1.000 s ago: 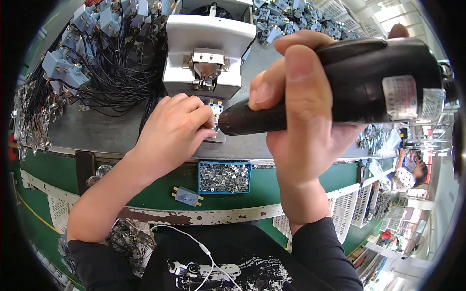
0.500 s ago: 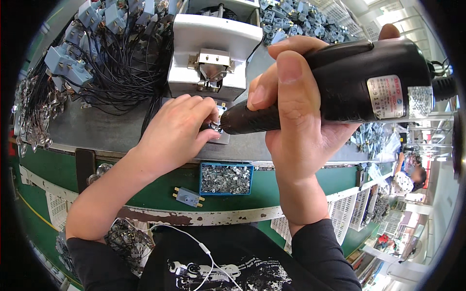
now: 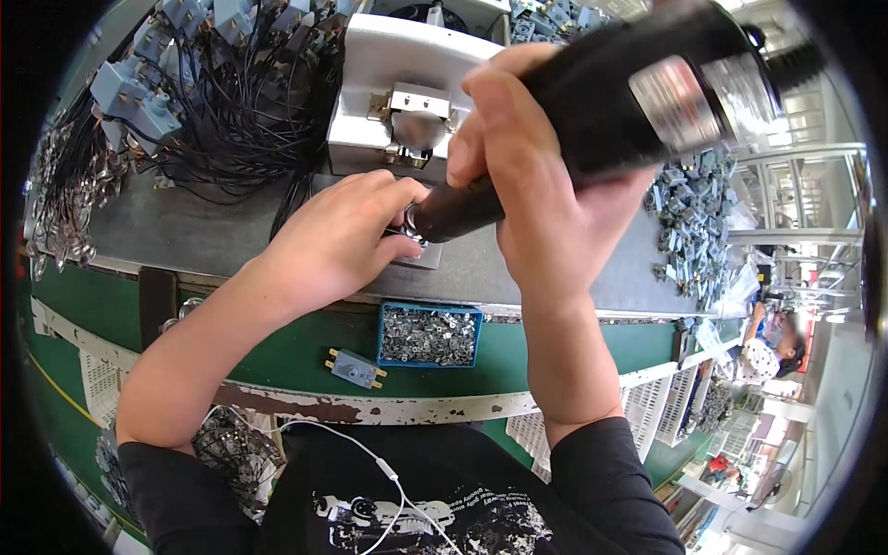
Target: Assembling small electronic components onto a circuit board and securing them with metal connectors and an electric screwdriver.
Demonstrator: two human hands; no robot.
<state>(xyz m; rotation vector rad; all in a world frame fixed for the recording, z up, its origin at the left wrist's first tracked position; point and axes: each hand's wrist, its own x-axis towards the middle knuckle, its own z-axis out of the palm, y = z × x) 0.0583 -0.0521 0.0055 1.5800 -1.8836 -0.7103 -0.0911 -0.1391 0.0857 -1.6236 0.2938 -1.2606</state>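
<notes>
A small shiny part (image 3: 413, 220) sits on the grey workbench, just in front of a pale machine (image 3: 407, 51) with a metal block on its face; much of the part is hidden by fingers. The narrow nose of a black power tool (image 3: 601, 111) meets it from the right, the tool's thick rear end slanting up and away (that end is blurred). The right hand (image 3: 541, 203) is clamped around the tool's body, the thumb lying along the near side. The left hand (image 3: 338, 227) has its thumb and fingers curled about the part; I cannot tell whether they are pinched tight on it. Beneath, the edge of a flat metal plate (image 3: 425, 258) shows.

Nearer the wearer, on a green surface (image 3: 277, 361), a blue tray (image 3: 421, 365) is full of tiny metal pieces. Just left of it lies a single blue-grey component (image 3: 353, 368) with brassy tabs.

Farther left, blue-grey boxes (image 3: 139, 102) are heaped with tangled black wires (image 3: 245, 139). To the right, beyond the right forearm, more blue-grey components (image 3: 694, 231) are piled up. A person (image 3: 763, 359) in a spotted white top is in the background, far right.
</notes>
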